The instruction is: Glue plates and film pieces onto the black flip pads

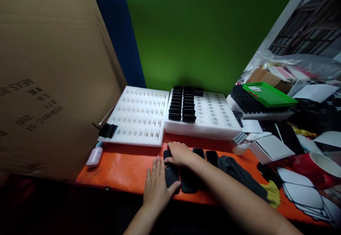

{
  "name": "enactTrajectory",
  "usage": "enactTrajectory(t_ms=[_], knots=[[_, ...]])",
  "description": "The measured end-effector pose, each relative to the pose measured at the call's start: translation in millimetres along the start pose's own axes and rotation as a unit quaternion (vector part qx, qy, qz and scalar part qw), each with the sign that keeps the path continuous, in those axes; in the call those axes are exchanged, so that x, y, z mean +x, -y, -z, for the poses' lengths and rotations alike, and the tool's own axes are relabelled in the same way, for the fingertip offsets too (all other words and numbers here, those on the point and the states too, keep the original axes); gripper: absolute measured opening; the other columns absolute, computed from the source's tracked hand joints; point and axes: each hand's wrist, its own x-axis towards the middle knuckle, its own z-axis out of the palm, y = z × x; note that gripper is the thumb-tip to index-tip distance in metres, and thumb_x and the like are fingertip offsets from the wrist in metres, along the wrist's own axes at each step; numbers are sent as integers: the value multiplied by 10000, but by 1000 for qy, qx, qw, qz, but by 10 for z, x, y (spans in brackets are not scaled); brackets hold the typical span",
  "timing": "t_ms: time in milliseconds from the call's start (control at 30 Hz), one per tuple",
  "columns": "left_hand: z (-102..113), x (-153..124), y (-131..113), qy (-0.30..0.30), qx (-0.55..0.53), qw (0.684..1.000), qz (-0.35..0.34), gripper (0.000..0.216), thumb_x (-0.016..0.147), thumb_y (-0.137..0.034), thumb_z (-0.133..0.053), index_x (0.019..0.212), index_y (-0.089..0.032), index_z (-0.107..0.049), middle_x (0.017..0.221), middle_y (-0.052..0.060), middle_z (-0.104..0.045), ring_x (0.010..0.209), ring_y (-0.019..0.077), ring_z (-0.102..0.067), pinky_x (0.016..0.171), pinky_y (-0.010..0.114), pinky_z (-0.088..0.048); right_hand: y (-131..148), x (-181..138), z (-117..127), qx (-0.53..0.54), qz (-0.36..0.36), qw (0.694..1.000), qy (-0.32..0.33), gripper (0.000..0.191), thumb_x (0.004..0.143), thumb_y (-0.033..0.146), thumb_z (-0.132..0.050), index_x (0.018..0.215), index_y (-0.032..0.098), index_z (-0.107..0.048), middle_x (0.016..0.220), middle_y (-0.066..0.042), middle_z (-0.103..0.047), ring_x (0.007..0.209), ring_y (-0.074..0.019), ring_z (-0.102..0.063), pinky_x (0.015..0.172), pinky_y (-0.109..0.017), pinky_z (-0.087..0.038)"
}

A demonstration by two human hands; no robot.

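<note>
My left hand (156, 184) lies flat on the orange table (122, 165), fingers stretched out, its thumb against a black oblong device (172, 176). My right hand (179, 153) rests curled over the far end of that device, fingers bent down onto it. More black devices (205, 154) lie in a row beside it. Behind them stand two white foam trays: the left foam tray (138, 116) has bare slots, the right foam tray (213, 116) holds two columns of black devices (182, 103).
A big cardboard box (50, 78) fills the left side. A small pink-white bottle (95, 156) lies near it. A dark cloth (239, 173), white boxes (269, 146), a green tray (269, 94) and a red cup (317, 165) crowd the right.
</note>
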Motion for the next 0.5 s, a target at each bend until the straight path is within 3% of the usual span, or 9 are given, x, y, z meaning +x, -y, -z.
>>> enactTrajectory(t_ms=[100,200,267,333,400,500], knots=[[-8,-4,-21,-7,-135,990,33,866,620,-545,-600,1341,-162,-309,1466,104,-130,1340,294,-26,1071,483,6,-3,66,126,98,47,989,98,449,622,532,-655,887,173,-607,851,-62,-648,753,-227,-608,615,-290,-456],[117,-13,60,-19,-382,921,77,559,627,-469,-629,1127,-240,-525,1349,107,-414,1294,301,-254,1066,454,-140,-34,28,276,271,105,949,119,252,734,405,-601,851,182,-606,795,-6,-653,727,-165,-618,604,-224,-454],[176,-16,103,-10,-489,864,119,407,679,-475,-574,999,-223,-564,1119,132,-597,1105,300,-506,927,434,-384,-25,-47,302,341,112,931,60,202,797,359,-540,871,180,-596,804,-4,-655,740,-150,-622,631,-214,-463],[222,7,118,9,-526,837,150,395,681,-493,-564,945,-199,-567,920,121,-657,854,272,-631,664,369,-515,35,-134,241,324,94,941,-27,200,830,354,-499,876,186,-599,816,-15,-659,758,-156,-621,674,-233,-471],[284,48,105,20,-562,808,176,427,625,-487,-630,920,-184,-576,826,99,-664,707,232,-646,499,290,-502,152,-213,101,247,71,959,-116,232,868,345,-435,888,203,-618,851,-33,-668,803,-172,-616,738,-267,-468],[425,86,49,1,-610,767,201,471,647,-564,-584,937,-192,-588,812,83,-665,678,192,-639,494,258,-495,383,-311,-192,135,88,965,-207,317,898,298,-349,1094,205,-581,1138,-78,-597,1067,-204,-529,917,-327,-405]])
